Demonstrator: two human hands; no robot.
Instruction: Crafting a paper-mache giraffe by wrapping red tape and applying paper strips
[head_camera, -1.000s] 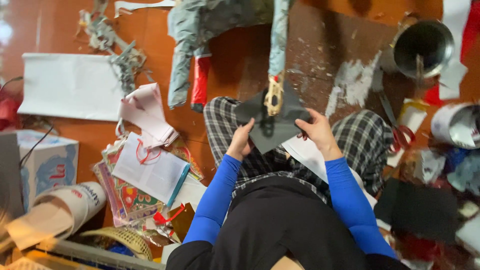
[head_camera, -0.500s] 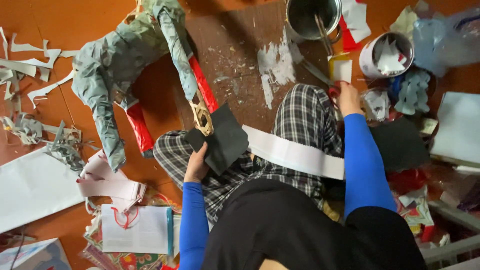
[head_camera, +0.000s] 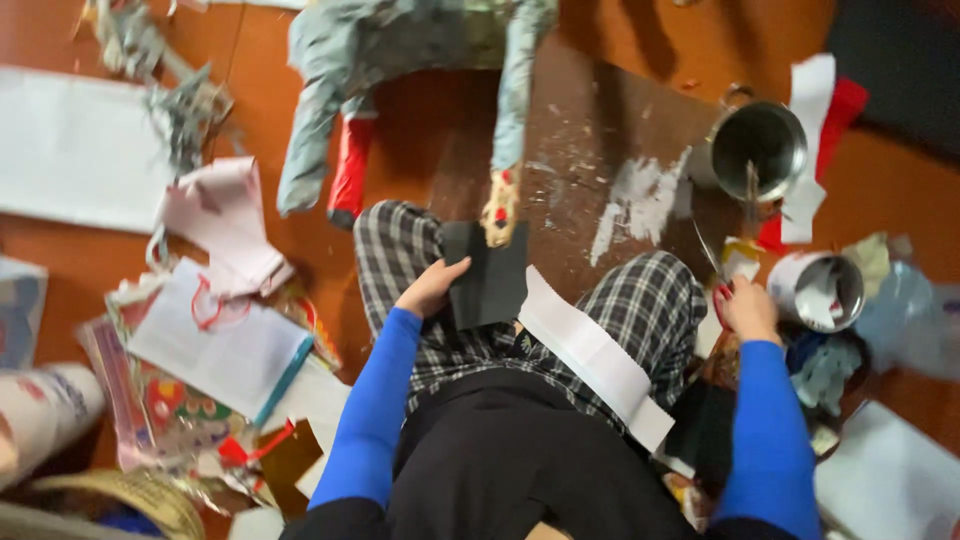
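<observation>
- The black sheet (head_camera: 487, 285) lies on the lap at the middle of the frame, over the checked trousers (head_camera: 400, 255). The left hand (head_camera: 430, 288) grips its left edge, thumb on top; the fingers beneath are hidden by the sheet.
- The sheet's top edge is overlapped by the yellowish, red-marked foot (head_camera: 500, 208) of a grey papier-mâché figure (head_camera: 400, 50). The figure reaches to the upper edge of the frame, so its upper body is cut off.
- The figure's other leg ends in a red boot (head_camera: 350, 170), to the upper left of the sheet.
- A white paper strip (head_camera: 595, 358) runs slantwise from just right of the sheet down toward the lower right, across the right thigh.
- The right hand (head_camera: 745, 310), at the right of the frame, is closed around scissors with red handles (head_camera: 718, 290). The blades, pointing up, are blurred and hard to follow.
- Above that hand stands a metal pot (head_camera: 760, 150) with a stick in it; its contents are too dark to tell.
- Just right of the hand is a white tub (head_camera: 825, 290), with blurred cloth or paper scraps beside it.
- A brown board (head_camera: 600, 130) smeared with white lies under the figure's foot.
- At the left, loose papers and a white notebook (head_camera: 220, 345) are heaped on the orange floor (head_camera: 60, 260); the bottom-left items are cut off.
</observation>
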